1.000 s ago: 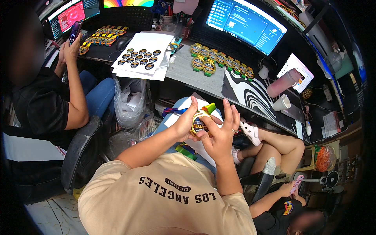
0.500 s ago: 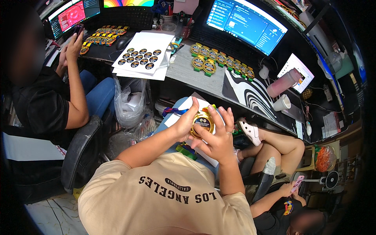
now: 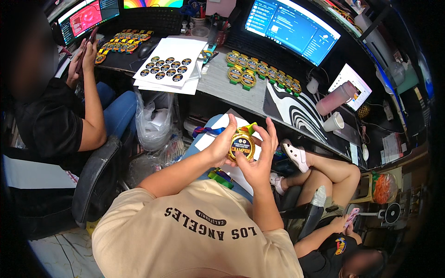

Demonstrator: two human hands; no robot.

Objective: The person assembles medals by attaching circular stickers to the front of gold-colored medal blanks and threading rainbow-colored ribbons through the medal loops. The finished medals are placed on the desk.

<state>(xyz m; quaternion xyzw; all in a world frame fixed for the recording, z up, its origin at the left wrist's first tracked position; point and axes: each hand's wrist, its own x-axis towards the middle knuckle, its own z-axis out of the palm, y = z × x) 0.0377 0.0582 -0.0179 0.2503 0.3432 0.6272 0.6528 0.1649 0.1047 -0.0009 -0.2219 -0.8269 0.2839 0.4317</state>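
Fingers (image 3: 272, 134) hold the gold-rimmed medal (image 3: 241, 146) apart from the desk edge (image 3: 232, 98).

The person holds one gold medal (image 3: 242, 147). Ten finished medals (image 3: 262, 70) lie behind the front edge of the worktop (image 3: 215, 78): eight in the rear row, two in the nearer one. At its left end, one white top sheet (image 3: 176, 47) carries about a dozen round labels (image 3: 165, 67), too small to count surely. Near its right end are one cup (image 3: 333, 123) and one tumbler (image 3: 335, 99). Around are three lit screens (image 3: 292, 32), two phones (image 3: 352, 217) and two clogs (image 3: 296, 156).
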